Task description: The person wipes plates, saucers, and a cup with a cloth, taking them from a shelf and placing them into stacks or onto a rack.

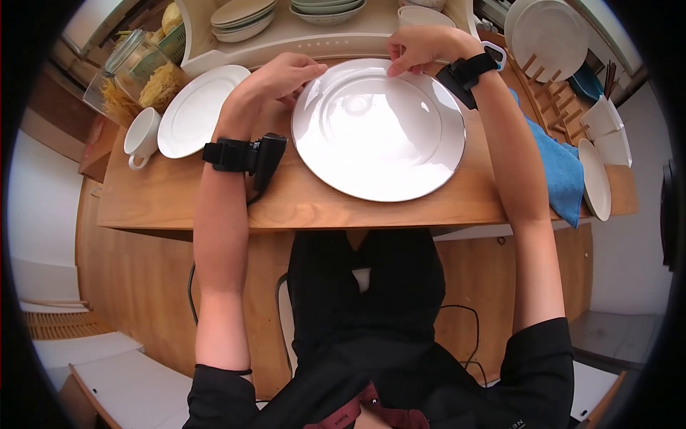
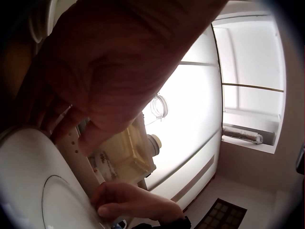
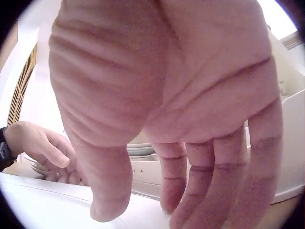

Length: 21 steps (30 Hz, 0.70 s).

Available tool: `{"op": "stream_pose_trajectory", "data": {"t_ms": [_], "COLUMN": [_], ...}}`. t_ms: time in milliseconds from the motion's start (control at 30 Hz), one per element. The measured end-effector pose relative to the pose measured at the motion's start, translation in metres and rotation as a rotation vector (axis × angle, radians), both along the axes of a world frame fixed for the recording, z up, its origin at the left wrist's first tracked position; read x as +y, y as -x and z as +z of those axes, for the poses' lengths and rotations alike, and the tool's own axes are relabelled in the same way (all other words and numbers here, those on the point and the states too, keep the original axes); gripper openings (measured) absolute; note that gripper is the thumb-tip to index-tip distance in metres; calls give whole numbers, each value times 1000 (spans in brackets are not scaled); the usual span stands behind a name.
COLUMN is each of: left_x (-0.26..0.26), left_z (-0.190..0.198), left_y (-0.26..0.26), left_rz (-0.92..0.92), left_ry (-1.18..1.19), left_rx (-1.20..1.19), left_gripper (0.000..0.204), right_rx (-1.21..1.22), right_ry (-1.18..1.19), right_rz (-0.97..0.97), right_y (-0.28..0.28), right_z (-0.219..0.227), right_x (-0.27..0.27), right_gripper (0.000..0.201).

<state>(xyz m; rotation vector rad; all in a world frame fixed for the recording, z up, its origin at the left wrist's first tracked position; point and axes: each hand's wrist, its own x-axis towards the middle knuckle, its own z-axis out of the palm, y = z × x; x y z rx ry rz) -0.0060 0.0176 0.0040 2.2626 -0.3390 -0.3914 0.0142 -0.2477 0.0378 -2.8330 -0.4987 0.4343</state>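
Observation:
A large shiny white plate (image 1: 379, 136) lies on the wooden table. My left hand (image 1: 282, 77) is at its upper left edge, thumb extended and the other fingers bent down beside the rim; the left wrist view shows that hand (image 2: 109, 71) over the plate (image 2: 28, 176). At the plate's far rim is my right hand (image 1: 425, 51), thumb tip at the rim. In the right wrist view, the thumb and fingers of the right hand (image 3: 167, 105) point down, spread apart, over the white surface (image 3: 43, 200). Whether any fingertips reach under the rim is hidden.
A smaller white plate (image 1: 202, 111), a cup (image 1: 143, 134) and pasta jars (image 1: 143, 75) stand left. Behind are stacked dishes (image 1: 244, 18) on a shelf. On the right are a wooden rack (image 1: 554, 104), a blue cloth (image 1: 561, 168) and an oval dish (image 1: 594, 179).

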Motion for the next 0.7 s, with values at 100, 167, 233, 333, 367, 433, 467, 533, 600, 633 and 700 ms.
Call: {"op": "stream_pose_trajectory", "data": {"t_ms": [100,167,233,333,367,433,467,533,600,633,700], "left_x": [3,3,2,2,2,2,2,2,3,3,4], "left_z": [0,-4,-4,-4,-3,-3,-5,-2,0,1,4], "left_y": [-5,-4,-8,-7,-8,-6,-6,-9,-9,-8,-10], "left_rz": [-39,-71,-46,-23,-23,-21,-20,-30,-25,-16,-1], "left_ry": [11,14,23,145,144,144,144,206,249,289,353], "left_rx": [-15,-15,-43,-56,-58,-111,-107,-129,-172,-207,-273], "left_gripper": [45,43,38,34,34,33,33,33,33,32,31], "right_rx": [-45,-44,-62,-55,-57,-2,2,12,-53,-111,-208], "right_ry": [37,35,67,63,63,58,57,33,8,-20,-18], "right_rz": [-7,-18,-18,-42,-42,-9,-9,-55,-8,42,82], "right_y": [-8,-8,-9,-5,-5,-4,-3,-3,-9,-12,-14], "right_z": [-3,-9,-7,-6,-5,-7,-8,-5,-3,-4,6], "right_x": [-6,-7,-6,-5,-4,-4,-4,-6,-12,-16,-18], "right_gripper": [34,35,37,41,41,45,45,45,45,45,42]}}
